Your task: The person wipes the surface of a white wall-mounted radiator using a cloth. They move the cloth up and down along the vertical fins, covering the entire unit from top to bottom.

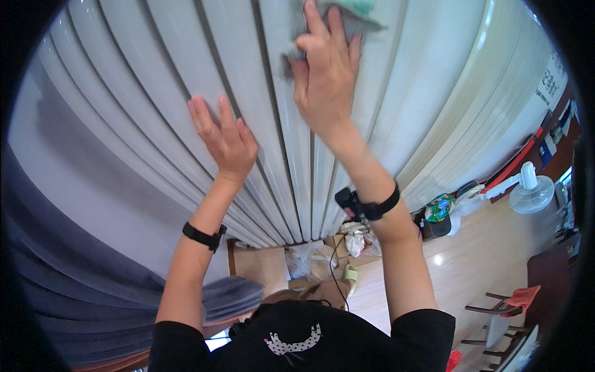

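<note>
A tall white ribbed panel [241, 60], probably a column radiator, fills the space before me, its dark grooves running downward. Against its ribs rests my left hand [228, 139], fingers extended and holding nothing. My right hand [327, 79] is higher up and to the right, pressing a grey-green cloth [360, 11] on the ribs. Part of the cloth shows beyond the fingertips and a bit by the thumb; the rest is hidden under the hand. Black straps are around both wrists, and the right one carries a small black device [351, 204].
Dark grey curtain [93, 297] hangs at left. Plastic bags [309, 260] and cardboard lie at the panel's foot, with a black cable [332, 265] nearby. To the right are a white fan [530, 195], a dark cap [437, 226] and a chair with red cloth [523, 300].
</note>
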`<state>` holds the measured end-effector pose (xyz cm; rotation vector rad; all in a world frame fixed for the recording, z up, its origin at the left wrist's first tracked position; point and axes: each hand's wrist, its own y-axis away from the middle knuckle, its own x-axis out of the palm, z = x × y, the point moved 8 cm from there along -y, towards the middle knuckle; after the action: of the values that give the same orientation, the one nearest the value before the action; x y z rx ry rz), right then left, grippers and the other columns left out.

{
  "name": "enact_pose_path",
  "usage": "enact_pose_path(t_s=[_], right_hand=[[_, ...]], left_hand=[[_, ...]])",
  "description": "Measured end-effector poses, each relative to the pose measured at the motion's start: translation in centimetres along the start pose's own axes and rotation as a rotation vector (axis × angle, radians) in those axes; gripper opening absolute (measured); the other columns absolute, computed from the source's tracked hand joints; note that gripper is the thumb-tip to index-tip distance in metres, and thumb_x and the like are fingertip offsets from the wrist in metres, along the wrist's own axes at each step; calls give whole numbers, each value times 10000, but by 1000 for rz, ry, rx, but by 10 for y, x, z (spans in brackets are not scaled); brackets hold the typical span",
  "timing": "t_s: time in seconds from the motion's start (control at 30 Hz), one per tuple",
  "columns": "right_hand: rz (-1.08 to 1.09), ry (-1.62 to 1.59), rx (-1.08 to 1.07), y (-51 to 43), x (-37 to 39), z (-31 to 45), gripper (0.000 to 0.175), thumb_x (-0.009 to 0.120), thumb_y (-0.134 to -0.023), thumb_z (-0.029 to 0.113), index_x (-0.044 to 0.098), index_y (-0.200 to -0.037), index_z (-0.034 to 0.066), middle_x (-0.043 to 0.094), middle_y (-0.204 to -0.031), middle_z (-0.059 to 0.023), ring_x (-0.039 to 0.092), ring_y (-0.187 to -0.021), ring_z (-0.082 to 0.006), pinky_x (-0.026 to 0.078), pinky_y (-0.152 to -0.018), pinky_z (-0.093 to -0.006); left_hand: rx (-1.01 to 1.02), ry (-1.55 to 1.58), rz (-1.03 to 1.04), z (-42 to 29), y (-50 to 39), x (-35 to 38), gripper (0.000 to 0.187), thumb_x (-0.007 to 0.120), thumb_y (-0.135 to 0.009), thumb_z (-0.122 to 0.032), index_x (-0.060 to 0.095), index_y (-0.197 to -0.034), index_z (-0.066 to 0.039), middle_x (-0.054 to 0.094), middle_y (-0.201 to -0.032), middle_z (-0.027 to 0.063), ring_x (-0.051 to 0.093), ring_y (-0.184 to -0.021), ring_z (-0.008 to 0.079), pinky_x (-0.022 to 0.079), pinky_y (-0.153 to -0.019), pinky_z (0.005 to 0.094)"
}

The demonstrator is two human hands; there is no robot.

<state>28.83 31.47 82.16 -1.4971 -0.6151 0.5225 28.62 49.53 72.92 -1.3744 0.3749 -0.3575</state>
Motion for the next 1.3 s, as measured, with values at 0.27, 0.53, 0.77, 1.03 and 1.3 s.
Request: enact_pose_path(t_s=[0.27, 0.53, 0.77, 1.03, 1.3], right_hand=[[556, 33, -312, 227, 14, 30, 241, 638, -862, 142, 591, -1098, 151, 547, -1531, -36, 576, -1311, -278, 385, -1095, -551], [1416, -83, -407, 560, -5, 31, 496, 622, -890, 178, 603, -1383, 232, 651, -1150, 26, 617, -1149, -160, 498, -981, -334], [1009, -137, -801, 467, -12, 25, 304, 584, -906, 156, 623, -1201, 217, 623, -1107, 43, 585, -1162, -153, 412, -1118, -331], [554, 206, -325, 97, 17, 7, 509, 794, -801, 390, 583, -1240, 242, 465, -1561, -113, 495, -1374, -325, 438, -1023, -469], [64, 234, -341, -171, 28, 25, 617, 660, -922, 213, 444, -1496, 149, 245, -1656, -277, 329, -1471, -504, 198, -1197, -658]], left_hand=[[-9, 32, 17, 6, 7, 0, 553, 505, -997, -55, 414, -1532, 50, 239, -1626, 318, 212, -1524, 495, 217, -1240, 568], [-17, 5, 9, 9, 9, 0, 656, 539, -897, 11, 431, -1543, -5, 231, -1624, 342, 233, -1503, 536, 247, -1227, 596], [0, 18, 8, 6, 4, 1, 580, 498, -952, -11, 416, -1520, 70, 216, -1627, 340, 220, -1507, 537, 235, -1222, 623], [-55, -13, -34, 1, -6, -3, 470, 559, -965, 16, 518, -1431, 65, 363, -1543, 331, 375, -1406, 576, 430, -1144, 577], [-38, -32, -49, 0, -8, -7, 456, 576, -961, 21, 534, -1413, 61, 391, -1521, 321, 427, -1372, 551, 460, -1130, 543]])
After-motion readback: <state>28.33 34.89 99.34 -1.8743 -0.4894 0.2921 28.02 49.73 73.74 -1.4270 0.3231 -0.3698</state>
